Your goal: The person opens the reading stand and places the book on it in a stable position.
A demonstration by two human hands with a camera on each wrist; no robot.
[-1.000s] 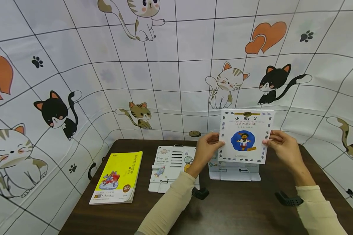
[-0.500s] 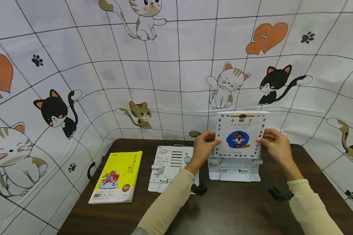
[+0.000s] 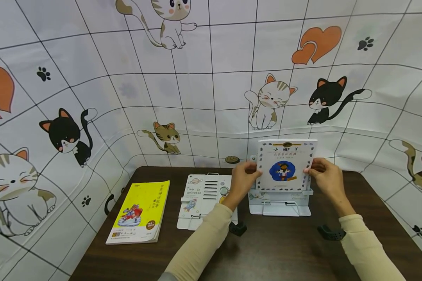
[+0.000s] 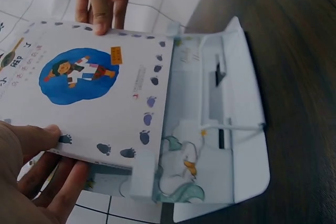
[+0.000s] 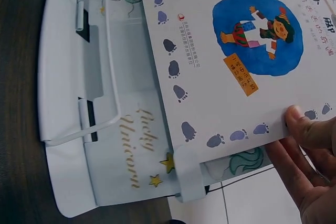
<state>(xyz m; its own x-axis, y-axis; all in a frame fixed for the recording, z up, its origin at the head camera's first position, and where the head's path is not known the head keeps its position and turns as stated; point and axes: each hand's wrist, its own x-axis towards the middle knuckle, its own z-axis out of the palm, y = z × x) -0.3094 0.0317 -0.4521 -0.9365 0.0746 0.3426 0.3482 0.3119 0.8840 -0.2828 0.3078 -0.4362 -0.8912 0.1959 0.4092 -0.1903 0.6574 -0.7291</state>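
A white picture book [image 3: 304,156] with a blue oval picture and a border of small footprints stands upright against a pale book stand [image 3: 279,209]. My left hand [image 3: 242,178] pinches the book's left edge, thumb on the cover and fingers behind. At the opposite edge my right hand [image 3: 326,178] pinches it the same way. In the left wrist view the book's lower edge lies at the stand's ledge, beside a white end clip [image 4: 143,179]. The right wrist view shows another clip [image 5: 189,174] by the book's lower corner. The stand's upper part is mostly hidden behind the book.
A second white book stand [image 3: 197,195] with space drawings lies left of the first, partly covered by the left forearm. Further left lies a yellow book [image 3: 144,207]. A cat-print curtain [image 3: 197,89] hangs behind the dark wooden table [image 3: 274,249].
Both hands have brought the book down and slightly left, onto the book stand's front. The yellow book and the second stand have stayed put.
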